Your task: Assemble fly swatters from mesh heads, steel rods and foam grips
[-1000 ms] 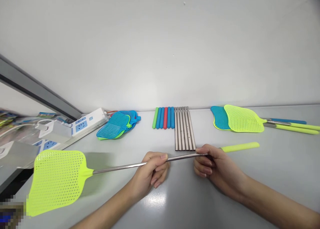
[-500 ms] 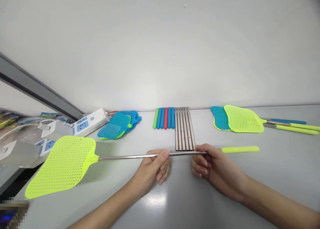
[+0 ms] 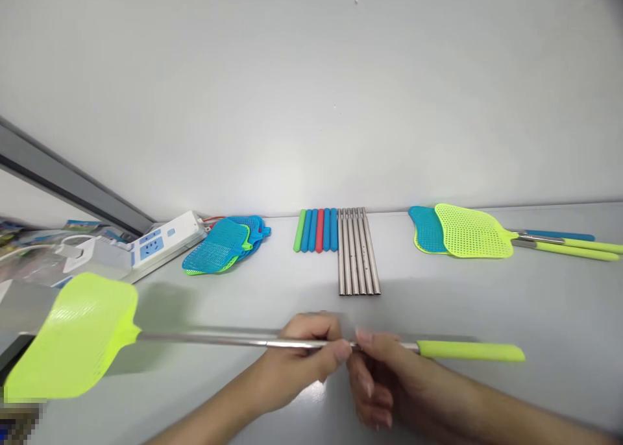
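A yellow-green fly swatter (image 3: pixel 80 335) with a long metal rod and a yellow-green grip (image 3: pixel 470 351) stretches across in front of me, above the table. My left hand (image 3: pixel 304 351) pinches the rod near its middle, thumb on top. Close beside it, my right hand (image 3: pixel 384 373) has its thumb and forefinger on the rod, just left of the grip; its other fingers hang curled below. Beyond my hands, several bare metal rods (image 3: pixel 357 253) lie side by side. Left of them is a row of coloured grips (image 3: pixel 315 231), blue, red and green.
A pile of blue and green swatter heads (image 3: pixel 219 245) lies at the back left, next to a white power strip (image 3: pixel 168 240). At the back right rest swatters with rods and grips (image 3: pixel 474 232). A pale wall (image 3: pixel 311 95) rises behind the table.
The held swatter has come nearer to me and shifted left at its head end. My hands have moved closer together along the rod, the right one sliding left.
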Motion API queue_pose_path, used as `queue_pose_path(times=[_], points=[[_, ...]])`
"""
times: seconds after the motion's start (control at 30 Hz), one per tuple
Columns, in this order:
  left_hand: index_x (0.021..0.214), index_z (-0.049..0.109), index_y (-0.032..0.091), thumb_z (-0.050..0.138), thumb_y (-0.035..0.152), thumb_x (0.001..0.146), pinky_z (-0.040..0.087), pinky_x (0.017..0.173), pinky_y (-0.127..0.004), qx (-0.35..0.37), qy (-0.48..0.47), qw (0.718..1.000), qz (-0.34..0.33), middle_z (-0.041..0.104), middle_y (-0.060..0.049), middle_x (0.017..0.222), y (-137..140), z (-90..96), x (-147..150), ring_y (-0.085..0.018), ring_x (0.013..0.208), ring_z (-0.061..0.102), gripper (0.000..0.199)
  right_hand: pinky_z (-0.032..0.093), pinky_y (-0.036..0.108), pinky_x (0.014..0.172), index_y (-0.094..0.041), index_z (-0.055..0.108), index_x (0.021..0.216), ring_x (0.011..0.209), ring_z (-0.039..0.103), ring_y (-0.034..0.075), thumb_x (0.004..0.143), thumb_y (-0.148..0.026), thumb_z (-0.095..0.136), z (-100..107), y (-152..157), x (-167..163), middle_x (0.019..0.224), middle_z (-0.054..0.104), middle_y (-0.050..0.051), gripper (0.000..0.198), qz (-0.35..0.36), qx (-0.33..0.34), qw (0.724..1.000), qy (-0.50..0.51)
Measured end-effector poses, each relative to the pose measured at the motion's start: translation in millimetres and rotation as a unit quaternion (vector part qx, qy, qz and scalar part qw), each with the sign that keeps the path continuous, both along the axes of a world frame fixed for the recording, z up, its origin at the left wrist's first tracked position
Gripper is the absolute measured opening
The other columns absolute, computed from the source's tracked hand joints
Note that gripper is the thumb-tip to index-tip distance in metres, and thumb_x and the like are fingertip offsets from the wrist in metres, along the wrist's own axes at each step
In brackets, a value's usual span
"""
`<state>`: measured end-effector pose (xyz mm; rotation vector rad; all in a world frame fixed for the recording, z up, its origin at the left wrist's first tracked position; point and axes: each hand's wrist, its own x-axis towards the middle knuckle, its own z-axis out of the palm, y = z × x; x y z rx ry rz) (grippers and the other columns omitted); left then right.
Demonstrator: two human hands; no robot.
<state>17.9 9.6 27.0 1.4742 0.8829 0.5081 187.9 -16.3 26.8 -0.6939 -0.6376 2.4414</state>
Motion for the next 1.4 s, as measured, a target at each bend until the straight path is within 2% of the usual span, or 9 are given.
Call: queue_pose_path(times=[0.13,0.27,0.47,0.73,1.0,1.4], points=[[0.061,0.053,0.016,0.044,0.044,0.082,0.033,0.064,-0.025,0.052,0.042,0.996,-0.067,0.059,-0.003,0.061,-1.5,9.5,3.8,-0.014,0.063,0.044,0.036,0.027,0.023,0.051,-0.013,0.048,0.052,0.044,0.038,0.008,0.075,-0.058,0.045,-1.3,-1.7,-2.9,0.043,0.034,-0.005,0.051,0.009,0.019,0.999,-0.036],[0.066,0.058,0.016,0.028,0.034,0.090,0.032,0.070,-0.026,0.049,0.031,0.995,-0.085,0.065,-0.003,0.063,-2.4,11.3,7.0,-0.013,0.060,0.043,0.041,0.027,0.023,0.051,-0.013,0.047,0.052,0.043,0.038,0.008,0.076,-0.062,0.039,-3.7,0.5,-2.8,0.043,0.034,-0.005,0.055,0.017,0.019,0.999,-0.026],[0.061,0.054,0.016,0.028,0.035,0.089,0.034,0.065,-0.025,0.042,0.055,0.995,-0.076,0.061,-0.005,0.060,-1.8,10.4,5.3,-0.016,0.066,0.043,0.042,0.029,0.023,0.053,-0.013,0.048,0.053,0.043,0.038,0.008,0.080,-0.058,0.036,-5.1,0.6,-2.4,0.044,0.035,-0.005,0.054,0.016,0.007,1.000,-0.011],[0.066,0.060,0.015,0.028,0.033,0.090,0.034,0.067,-0.024,0.047,0.061,0.994,-0.082,0.059,-0.004,0.060,-1.1,11.9,7.0,-0.015,0.066,0.042,0.044,0.029,0.022,0.051,-0.013,0.047,0.051,0.041,0.040,0.007,0.080,-0.046,0.044,-3.2,3.5,-2.5,0.043,0.036,-0.005,0.044,0.010,-0.018,1.000,-0.015],[0.062,0.057,0.016,0.030,0.034,0.089,0.034,0.067,-0.024,0.045,0.059,0.994,-0.074,0.057,-0.003,0.058,-1.1,11.3,6.4,-0.014,0.066,0.043,0.042,0.031,0.022,0.051,-0.012,0.047,0.051,0.041,0.042,0.007,0.079,-0.043,0.046,-5.2,4.2,-2.6,0.043,0.036,-0.005,0.041,0.010,-0.035,0.999,-0.013],[0.067,0.061,0.016,0.029,0.034,0.090,0.033,0.066,-0.022,0.051,0.074,0.992,-0.091,0.057,-0.002,0.060,-0.6,11.6,6.0,-0.014,0.067,0.041,0.043,0.032,0.022,0.051,-0.011,0.049,0.051,0.042,0.043,0.007,0.079,-0.037,0.043,-8.6,4.8,-1.6,0.043,0.037,-0.004,0.038,0.005,-0.039,0.999,0.006]])
